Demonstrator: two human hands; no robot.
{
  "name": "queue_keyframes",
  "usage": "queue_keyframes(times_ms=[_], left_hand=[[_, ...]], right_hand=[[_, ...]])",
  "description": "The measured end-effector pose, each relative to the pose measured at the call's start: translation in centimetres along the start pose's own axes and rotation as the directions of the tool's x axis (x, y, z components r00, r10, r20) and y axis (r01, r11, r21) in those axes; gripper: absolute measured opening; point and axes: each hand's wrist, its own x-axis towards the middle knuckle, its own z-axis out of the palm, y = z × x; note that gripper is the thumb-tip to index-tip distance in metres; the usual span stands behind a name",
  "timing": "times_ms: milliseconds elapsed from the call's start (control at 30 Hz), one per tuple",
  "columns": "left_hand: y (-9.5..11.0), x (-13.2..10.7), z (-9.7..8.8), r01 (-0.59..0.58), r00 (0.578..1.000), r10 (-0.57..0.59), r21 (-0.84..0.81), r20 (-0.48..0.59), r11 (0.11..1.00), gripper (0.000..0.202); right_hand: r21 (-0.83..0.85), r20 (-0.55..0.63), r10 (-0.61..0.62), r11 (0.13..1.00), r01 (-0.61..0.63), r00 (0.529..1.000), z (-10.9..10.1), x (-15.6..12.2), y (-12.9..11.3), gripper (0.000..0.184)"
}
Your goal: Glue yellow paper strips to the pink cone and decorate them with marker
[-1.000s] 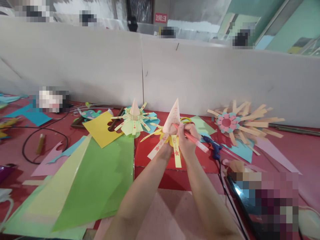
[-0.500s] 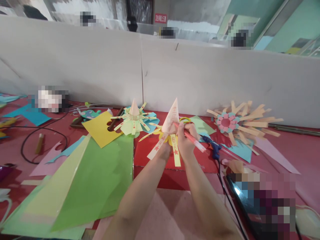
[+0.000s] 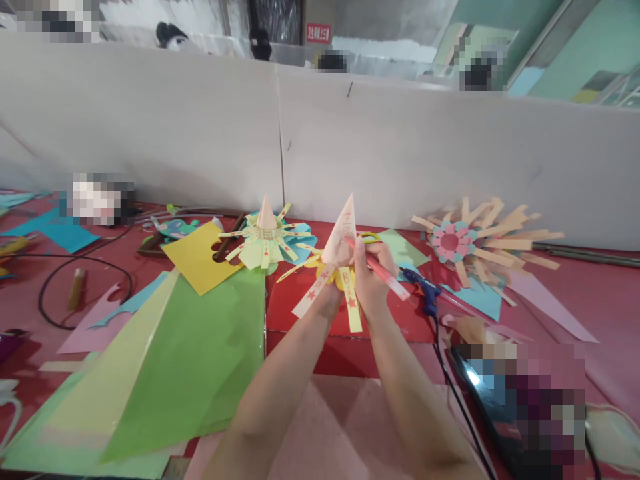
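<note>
My right hand (image 3: pixel 373 273) is closed around a red marker pen (image 3: pixel 389 275), its tip against a pale pink paper cone (image 3: pixel 339 233) with red handwriting on it. From below, my left hand (image 3: pixel 339 295) holds the cone; its fingers are mostly hidden behind the paper strips. A pale strip (image 3: pixel 313 293) and a yellow strip (image 3: pixel 351 300), both with red letters and a star, hang from a yellow base under the cone. To the left stands a similar paper cone piece (image 3: pixel 266 230) with a ring of marked strips.
Green paper sheets (image 3: pixel 200 360) and a yellow sheet (image 3: pixel 197 257) lie left. Right of my hands are a blue glue gun (image 3: pixel 425 293) with a cable, a paper flower with strips (image 3: pixel 450 241) and a phone (image 3: pixel 480 393). A white partition (image 3: pixel 200 127) stands behind.
The view has shifted slightly. My hands keep nearly the same pose, with the marker pen still at the paper cone.
</note>
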Motion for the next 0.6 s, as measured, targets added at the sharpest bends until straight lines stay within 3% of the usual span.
queue_keyframes(times_ms=[100,333,600], left_hand=[[0.1,0.3,0.1,-0.031,0.997,0.030,0.013,0.067,0.999,0.016],[0.0,1.0,0.0,-0.057,0.994,0.054,0.026,0.098,0.998,0.021],[0.3,0.8,0.1,-0.059,0.998,0.058,0.028,0.028,0.998,0.013]], right_hand=[[-0.015,0.008,-0.014,1.000,0.014,1.000,0.0,0.1,0.0,0.031],[0.017,0.033,-0.015,1.000,0.014,0.999,0.1,0.0,0.4,0.034],[-0.051,0.028,-0.065,0.996,0.066,0.998,0.0,0.0,0.0,0.033]])
